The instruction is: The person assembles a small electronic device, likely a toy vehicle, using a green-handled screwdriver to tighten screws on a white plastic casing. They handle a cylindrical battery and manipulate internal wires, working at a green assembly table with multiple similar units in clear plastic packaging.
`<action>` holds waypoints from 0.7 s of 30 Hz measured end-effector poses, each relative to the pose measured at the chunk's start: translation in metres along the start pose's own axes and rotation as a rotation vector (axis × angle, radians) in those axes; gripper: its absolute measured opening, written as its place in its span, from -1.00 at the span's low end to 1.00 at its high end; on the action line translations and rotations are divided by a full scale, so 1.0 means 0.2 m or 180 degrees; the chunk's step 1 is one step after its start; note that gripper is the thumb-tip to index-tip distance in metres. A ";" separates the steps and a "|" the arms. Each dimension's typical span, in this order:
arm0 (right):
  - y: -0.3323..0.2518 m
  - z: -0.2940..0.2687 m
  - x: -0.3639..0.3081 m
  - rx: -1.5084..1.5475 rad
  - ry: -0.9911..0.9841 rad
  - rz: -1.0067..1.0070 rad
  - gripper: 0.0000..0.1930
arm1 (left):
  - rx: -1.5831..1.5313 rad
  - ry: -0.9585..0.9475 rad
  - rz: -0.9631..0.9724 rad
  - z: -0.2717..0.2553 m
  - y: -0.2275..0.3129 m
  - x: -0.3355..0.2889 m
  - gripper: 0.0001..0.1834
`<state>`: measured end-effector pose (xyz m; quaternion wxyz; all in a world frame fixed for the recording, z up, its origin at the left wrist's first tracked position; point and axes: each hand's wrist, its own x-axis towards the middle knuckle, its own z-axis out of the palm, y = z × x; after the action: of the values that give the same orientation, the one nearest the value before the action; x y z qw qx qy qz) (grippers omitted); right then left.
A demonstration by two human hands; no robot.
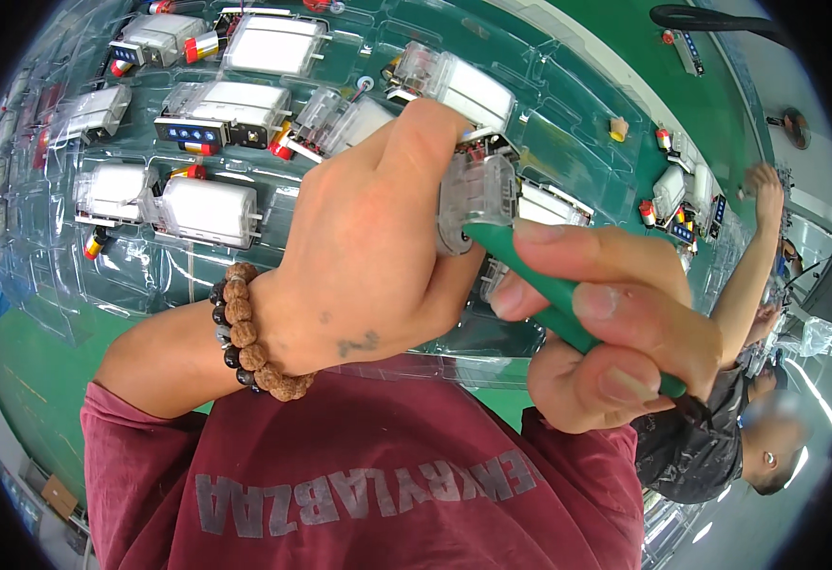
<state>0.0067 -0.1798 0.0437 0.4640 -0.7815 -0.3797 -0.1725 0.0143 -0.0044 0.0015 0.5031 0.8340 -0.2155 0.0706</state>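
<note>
My left hand (368, 228) is closed round a small clear plastic housing (478, 190) with electronic parts inside, and its palm side is hidden. A beaded bracelet (245, 332) circles that wrist. My right hand (625, 332) grips a slim green hand tool (554, 299) between thumb and fingers. The tool's upper end meets the lower edge of the housing, and its dark other end sticks out below my fingers. Its exact kind does not show.
A clear blister tray (587, 114) beneath my hands carries several similar units, such as a white-bodied one (209, 211). More units (682, 185) lie at the right on a green surface (644, 38). A co-worker (691, 442) in a dark patterned shirt reaches along the right side.
</note>
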 end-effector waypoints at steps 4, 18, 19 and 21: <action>-0.01 0.02 0.02 0.0097 -0.0084 0.0091 -0.60 | -0.0007 -0.0036 -0.0036 -0.01 -0.01 -0.01 -0.57; 0.03 0.02 -0.03 0.0483 0.0282 -0.0084 -0.65 | -0.0182 -0.0047 -0.0162 -0.01 0.01 0.01 -0.58; 0.03 0.02 -0.04 0.0560 0.0342 -0.0098 -0.65 | -0.0195 -0.0057 -0.0181 -0.01 0.02 0.01 -0.59; 0.04 0.02 -0.04 0.0611 0.0400 -0.0107 -0.65 | -0.0179 -0.0015 -0.0138 -0.01 0.01 0.01 -0.59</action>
<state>0.0070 -0.1814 0.0319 0.5566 -0.7147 -0.3776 -0.1918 0.0150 -0.0046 0.0051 0.5272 0.8242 -0.2004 0.0516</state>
